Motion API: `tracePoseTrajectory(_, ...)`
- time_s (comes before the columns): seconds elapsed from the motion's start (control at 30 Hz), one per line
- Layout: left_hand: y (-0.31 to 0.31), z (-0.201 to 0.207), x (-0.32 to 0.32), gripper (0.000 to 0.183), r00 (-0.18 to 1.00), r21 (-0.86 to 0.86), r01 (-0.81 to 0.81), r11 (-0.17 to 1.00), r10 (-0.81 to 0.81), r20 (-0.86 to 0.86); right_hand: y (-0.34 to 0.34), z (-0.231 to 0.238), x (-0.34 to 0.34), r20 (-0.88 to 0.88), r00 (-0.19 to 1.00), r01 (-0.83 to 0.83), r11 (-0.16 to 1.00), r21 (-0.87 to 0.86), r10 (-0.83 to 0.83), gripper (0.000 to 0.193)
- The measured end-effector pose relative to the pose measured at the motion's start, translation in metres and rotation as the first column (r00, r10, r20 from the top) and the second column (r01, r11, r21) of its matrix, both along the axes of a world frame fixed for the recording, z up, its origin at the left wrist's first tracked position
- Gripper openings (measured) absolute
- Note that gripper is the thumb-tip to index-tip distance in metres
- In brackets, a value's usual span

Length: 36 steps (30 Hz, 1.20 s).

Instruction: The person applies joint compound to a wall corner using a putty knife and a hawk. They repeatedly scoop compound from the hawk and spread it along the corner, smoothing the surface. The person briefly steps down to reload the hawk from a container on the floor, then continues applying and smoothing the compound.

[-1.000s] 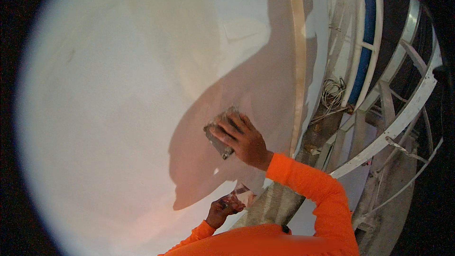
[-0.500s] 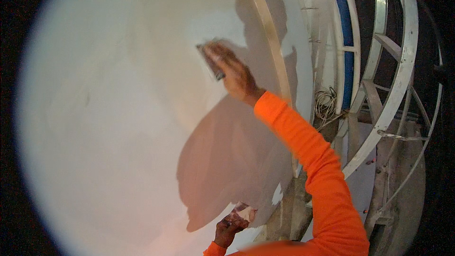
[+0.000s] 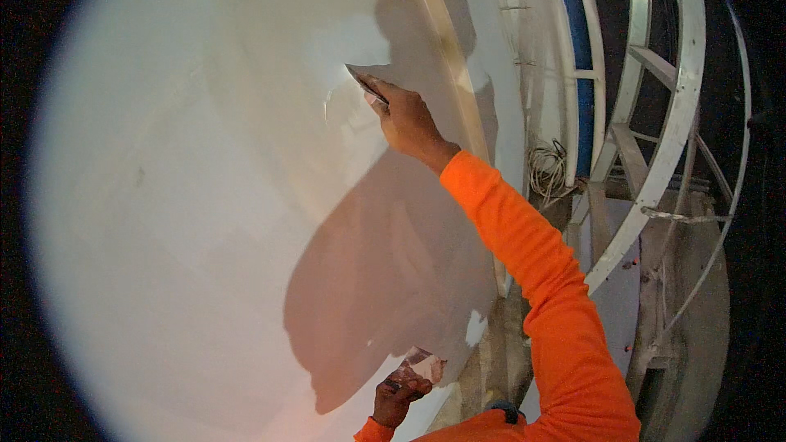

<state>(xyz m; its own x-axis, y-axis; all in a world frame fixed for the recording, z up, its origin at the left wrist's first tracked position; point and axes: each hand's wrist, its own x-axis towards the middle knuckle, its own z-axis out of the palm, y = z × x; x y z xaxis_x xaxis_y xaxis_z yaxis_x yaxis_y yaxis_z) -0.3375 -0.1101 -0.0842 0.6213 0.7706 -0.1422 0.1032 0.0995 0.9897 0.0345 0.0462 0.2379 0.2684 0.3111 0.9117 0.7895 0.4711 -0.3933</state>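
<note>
My right hand (image 3: 409, 121) is raised to a large pale wall (image 3: 188, 196), its fingers closed on a putty knife (image 3: 366, 84). The thin blade stands nearly edge-on to me, and its tip is at or very near the wall. A small curved mark (image 3: 327, 105) shows on the surface left of the blade. Low in the picture, my left hand (image 3: 393, 399) grips a second flat putty knife (image 3: 426, 364) with pale, wet-looking putty on its face. Its handle is hidden in my fingers.
A tan vertical strip (image 3: 449, 37) runs along the wall at right. Beyond it are a coiled cable (image 3: 547, 168), a blue panel in a white frame (image 3: 580, 57), and a metal stepladder (image 3: 684, 106). My shadow covers part of the wall.
My right hand has turned the knife from lying broadly toward the wall to edge-on, and moved slightly right along the wall. The left hand stays low with its knife. The view has shifted a little.
</note>
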Motion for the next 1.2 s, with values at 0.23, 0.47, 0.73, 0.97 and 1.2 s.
tracePoseTrajectory(0.23, 0.007, -0.003, 0.031, 0.026, 0.998, 0.134, -0.03, 0.991, 0.023, 0.056, -0.018, -0.03, -0.043, 0.185, 0.982, -0.066, 0.993, 0.097, 0.047, 0.065)
tracePoseTrajectory(0.47, 0.011, -0.008, 0.043, 0.032, 0.967, -0.091, -0.075, 0.993, 0.095, 0.235, -0.006, -0.101, -0.054, 0.333, 0.943, -0.045, 0.984, 0.17, -0.014, 0.075)
tracePoseTrajectory(0.73, 0.013, -0.006, 0.042, 0.028, 0.997, -0.055, -0.071, 0.996, 0.072, 0.005, -0.049, -0.151, -0.069, 0.328, 0.943, -0.077, 0.995, 0.065, 0.052, 0.064)
tracePoseTrajectory(0.97, 0.011, -0.008, 0.054, 0.037, 0.962, -0.113, -0.061, 0.992, 0.088, 0.26, -0.004, -0.002, -0.015, 0.023, 0.994, -0.108, 0.975, 0.196, 0.106, 0.051)
tracePoseTrajectory(1.2, 0.014, -0.012, 0.051, 0.014, 0.976, -0.133, -0.048, 0.99, 0.074, 0.204, -0.012, -0.063, -0.079, 0.337, 0.94, -0.005, 0.983, 0.185, -0.059, 0.058)
